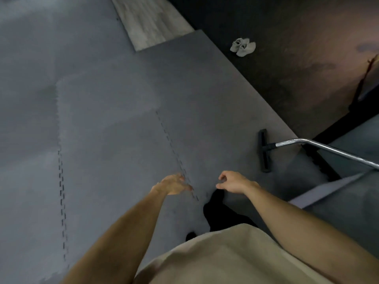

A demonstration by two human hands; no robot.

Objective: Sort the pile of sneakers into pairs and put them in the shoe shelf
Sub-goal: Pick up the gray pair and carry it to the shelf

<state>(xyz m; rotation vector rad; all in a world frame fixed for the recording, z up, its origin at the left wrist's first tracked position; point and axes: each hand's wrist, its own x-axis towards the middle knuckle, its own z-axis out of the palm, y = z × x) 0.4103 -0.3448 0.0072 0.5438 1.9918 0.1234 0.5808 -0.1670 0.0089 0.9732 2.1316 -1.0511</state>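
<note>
A pair of light grey sneakers lies side by side on the dark floor at the far right, well beyond my reach. My left hand hangs over the grey foam mat, fingers loosely spread and blurred, holding nothing. My right hand hovers beside it with fingers loosely curled and nothing in them. No shoe shelf is in view.
Grey interlocking foam mats cover the floor. A black vacuum head with a chrome tube lies on the mat to the right. A strip of wood floor shows at the top. My dark-socked foot stands below my hands.
</note>
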